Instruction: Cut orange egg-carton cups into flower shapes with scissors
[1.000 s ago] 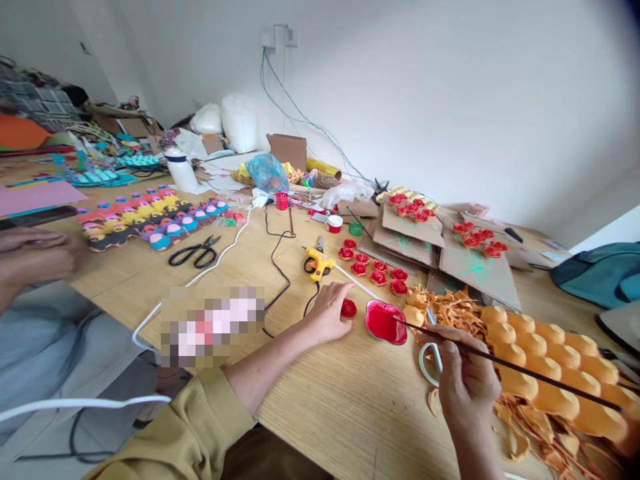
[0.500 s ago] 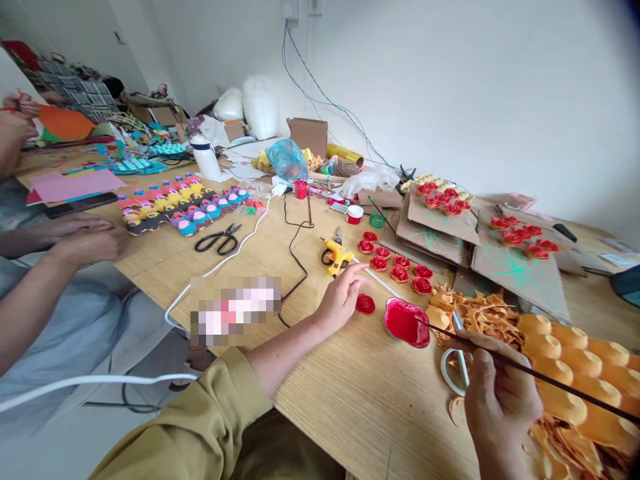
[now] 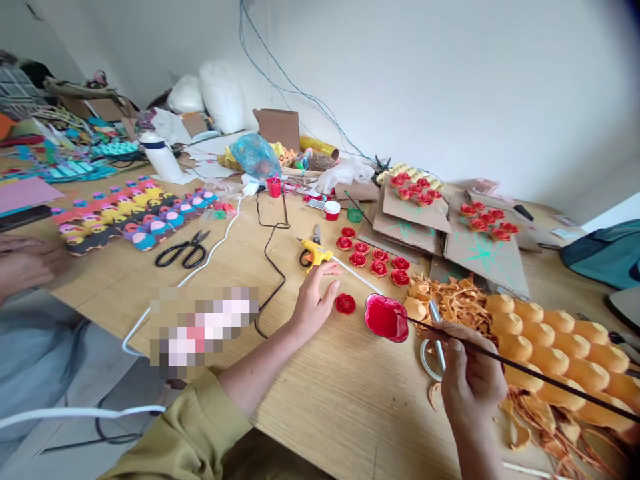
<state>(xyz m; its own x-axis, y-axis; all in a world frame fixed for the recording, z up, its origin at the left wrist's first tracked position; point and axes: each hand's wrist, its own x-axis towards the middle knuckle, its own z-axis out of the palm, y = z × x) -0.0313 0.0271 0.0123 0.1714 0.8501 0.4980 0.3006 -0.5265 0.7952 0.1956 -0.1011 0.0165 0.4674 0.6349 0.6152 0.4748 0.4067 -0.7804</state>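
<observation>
My right hand (image 3: 470, 380) is closed round a long dark paintbrush (image 3: 530, 371), whose tip reaches into a small dish of red paint (image 3: 387, 318). Nothing is in my left hand (image 3: 315, 300), which hovers over the table with fingers apart, beside a single red paper rose (image 3: 345, 304). Several more red roses (image 3: 379, 268) lie in rows just behind. A yellow glue gun (image 3: 315, 253) with a white glue stick rests beyond my left fingertips, a pair of scissors partly under it.
Orange egg-carton cups (image 3: 565, 340), trimmings (image 3: 457, 303) and light-blue-handled scissors (image 3: 433, 357) lie on the right. Cardboard sheets (image 3: 485, 253) bearing roses stand behind. Black scissors (image 3: 183, 250), a white cable (image 3: 220, 247) and painted carton figures (image 3: 135, 213) lie left, near another person's hands (image 3: 33, 263).
The view has turned to the right, so everything sits further left. My right hand still holds the paintbrush at the paint dish, and my left hand stays beside the single rose.
</observation>
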